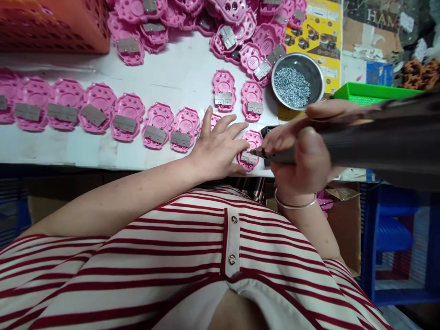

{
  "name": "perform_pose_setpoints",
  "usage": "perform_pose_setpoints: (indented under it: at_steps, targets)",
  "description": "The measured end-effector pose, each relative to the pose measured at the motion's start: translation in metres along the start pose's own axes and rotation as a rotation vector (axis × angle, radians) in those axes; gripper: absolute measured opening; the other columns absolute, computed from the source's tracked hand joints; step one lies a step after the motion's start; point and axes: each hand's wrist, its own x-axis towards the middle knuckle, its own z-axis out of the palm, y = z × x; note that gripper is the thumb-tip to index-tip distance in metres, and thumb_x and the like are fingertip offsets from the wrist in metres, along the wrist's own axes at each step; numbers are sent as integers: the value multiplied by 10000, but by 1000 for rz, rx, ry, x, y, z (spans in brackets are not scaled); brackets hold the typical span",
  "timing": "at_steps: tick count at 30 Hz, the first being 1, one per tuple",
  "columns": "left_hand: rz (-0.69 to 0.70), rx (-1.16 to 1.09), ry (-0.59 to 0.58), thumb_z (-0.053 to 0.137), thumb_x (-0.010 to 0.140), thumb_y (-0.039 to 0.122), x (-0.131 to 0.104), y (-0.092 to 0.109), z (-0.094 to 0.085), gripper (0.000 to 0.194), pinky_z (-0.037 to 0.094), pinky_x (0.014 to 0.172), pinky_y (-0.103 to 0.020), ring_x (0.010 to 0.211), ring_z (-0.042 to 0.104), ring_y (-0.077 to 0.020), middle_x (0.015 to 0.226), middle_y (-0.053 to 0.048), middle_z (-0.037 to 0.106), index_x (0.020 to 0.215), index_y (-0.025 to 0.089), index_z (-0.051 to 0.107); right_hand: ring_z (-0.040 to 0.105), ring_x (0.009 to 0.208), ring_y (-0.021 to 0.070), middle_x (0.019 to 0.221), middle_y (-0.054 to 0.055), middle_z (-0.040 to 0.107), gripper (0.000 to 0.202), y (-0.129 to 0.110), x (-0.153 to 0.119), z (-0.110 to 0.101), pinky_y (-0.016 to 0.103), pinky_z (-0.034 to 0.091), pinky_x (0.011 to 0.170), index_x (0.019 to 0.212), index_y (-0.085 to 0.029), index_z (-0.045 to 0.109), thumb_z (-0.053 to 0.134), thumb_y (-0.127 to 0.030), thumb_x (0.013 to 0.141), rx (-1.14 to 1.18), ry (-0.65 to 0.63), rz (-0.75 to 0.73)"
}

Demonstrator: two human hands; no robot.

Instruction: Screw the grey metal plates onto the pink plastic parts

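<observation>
A pink plastic part (pixel 253 139) with a grey metal plate lies near the table's front edge. My left hand (pixel 220 149) rests flat beside it, fingers spread, thumb and the edge of the palm touching its left side. Another pink part is partly hidden under those fingers. My right hand (pixel 302 156) is wrapped round a dark power screwdriver (pixel 378 137), blurred at its rear. The screwdriver's tip meets the metal plate. Two more pink parts with plates, one (pixel 224 85) and another (pixel 252 96), lie just beyond my hands.
A row of pink parts (pixel 127 110) runs left along the table (pixel 165 73). More are piled at the back. A metal bowl (pixel 321 87) of small screws stands at the right, near a green tray (pixel 374 90). An orange basket (pixel 55 27) occupies the back left.
</observation>
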Motion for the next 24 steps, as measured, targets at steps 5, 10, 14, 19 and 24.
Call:
perform_pose_setpoints:
  at_steps: [5, 10, 14, 19, 24]
  targets:
    - [-125, 39, 87, 799, 776, 406, -22, -20, -20, 474, -19, 1241, -715, 1508, 260, -449, 1589, -64, 439, 1226, 293, 707, 437, 386, 101, 546, -75, 474, 132, -32, 2, 0, 269, 439, 360, 946, -357, 704, 683, -382, 818, 108, 68, -179]
    - [-148, 68, 92, 772, 763, 380, -30, -33, -30, 379, -92, 1220, -709, 1527, 210, -423, 1594, 20, 423, 1139, 354, 733, 413, 369, 100, 529, -80, 472, 126, -32, -1, -4, 269, 401, 340, 920, -345, 712, 689, -371, 799, 88, 142, -190]
    - [-148, 78, 86, 793, 741, 372, -26, -36, -29, 327, -106, 1220, -702, 1524, 215, -425, 1572, 20, 452, 1064, 338, 760, 398, 332, 86, 504, -86, 456, 166, -24, -4, -9, 243, 351, 309, 951, -308, 709, 710, -391, 807, 101, 159, -272]
    - [-138, 74, 83, 805, 752, 402, -18, -31, -22, 274, -71, 1230, -706, 1513, 252, -437, 1558, -22, 478, 1007, 305, 784, 473, 387, 98, 531, -76, 502, 167, -29, -5, -18, 261, 439, 376, 973, -297, 720, 689, -353, 818, 122, 151, -186]
    - [-112, 61, 106, 793, 778, 438, -10, -17, -10, 259, -2, 1244, -707, 1496, 303, -415, 1542, -35, 501, 1005, 313, 784, 369, 348, 69, 522, -88, 460, 143, -27, -2, -29, 225, 388, 317, 964, -337, 724, 669, -359, 835, 79, 108, -294]
